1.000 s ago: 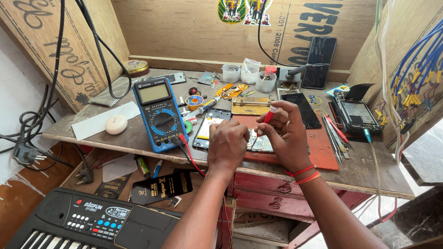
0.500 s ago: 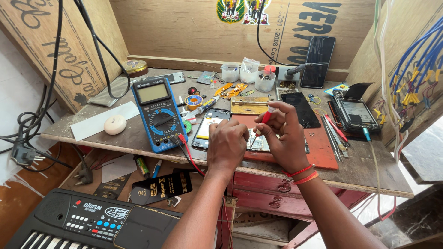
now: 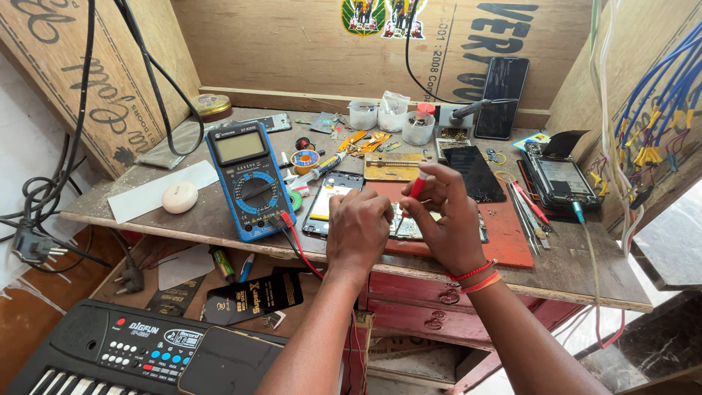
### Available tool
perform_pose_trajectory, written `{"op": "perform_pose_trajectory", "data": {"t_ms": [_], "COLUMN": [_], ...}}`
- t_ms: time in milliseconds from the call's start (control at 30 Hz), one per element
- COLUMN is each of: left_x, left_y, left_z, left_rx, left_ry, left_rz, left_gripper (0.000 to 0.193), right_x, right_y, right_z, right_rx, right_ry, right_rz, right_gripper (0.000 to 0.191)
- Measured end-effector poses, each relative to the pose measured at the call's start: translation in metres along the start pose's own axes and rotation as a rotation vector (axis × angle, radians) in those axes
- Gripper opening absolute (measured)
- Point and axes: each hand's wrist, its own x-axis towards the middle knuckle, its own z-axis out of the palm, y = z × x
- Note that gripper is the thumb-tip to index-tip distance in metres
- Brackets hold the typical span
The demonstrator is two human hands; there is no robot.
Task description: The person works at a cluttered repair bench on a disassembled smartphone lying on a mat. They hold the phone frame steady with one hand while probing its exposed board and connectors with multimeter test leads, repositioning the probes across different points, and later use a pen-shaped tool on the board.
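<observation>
My left hand [image 3: 358,230] rests fingers-down on an opened phone [image 3: 406,227] that lies on a red work mat [image 3: 504,234] at the bench's front edge. My right hand [image 3: 446,219] grips a small red-handled screwdriver [image 3: 415,189] upright, its tip down on the phone's inside. Both hands cover most of the phone. A phone frame with a pale screen opening [image 3: 330,199] lies just left of my left hand.
A blue multimeter [image 3: 248,179] with red and black leads stands at the left. Small plastic cups [image 3: 395,117], dark phone screens [image 3: 475,172], tweezers [image 3: 523,208] and another opened phone [image 3: 559,179] sit behind and right. An electronic keyboard [image 3: 124,351] lies below the bench.
The screwdriver's red handle has shifted slightly in my right hand's fingers; both hands stay over the opened phone.
</observation>
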Motion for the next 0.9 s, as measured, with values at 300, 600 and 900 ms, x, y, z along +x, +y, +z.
{"op": "perform_pose_trajectory", "data": {"t_ms": [300,600,900], "left_x": [-0.0002,-0.0015,-0.0011], "left_y": [-0.0002,-0.0003,0.0], "left_z": [0.0004,-0.0005,-0.0004], "left_rx": [0.017,0.007,-0.01], "left_ry": [0.021,-0.011,-0.004], "left_rz": [0.013,-0.006,-0.003], "left_gripper": [0.012,0.014,0.008], "right_x": [-0.004,-0.0031,0.0001], "right_y": [-0.0052,-0.0037,-0.0048], "right_z": [0.0007,0.0007,0.0013], "right_rx": [-0.219,-0.19,-0.123], "right_ry": [-0.036,-0.114,-0.115], "right_rz": [-0.158,-0.174,-0.168], "right_gripper": [0.058,0.069,0.077]}}
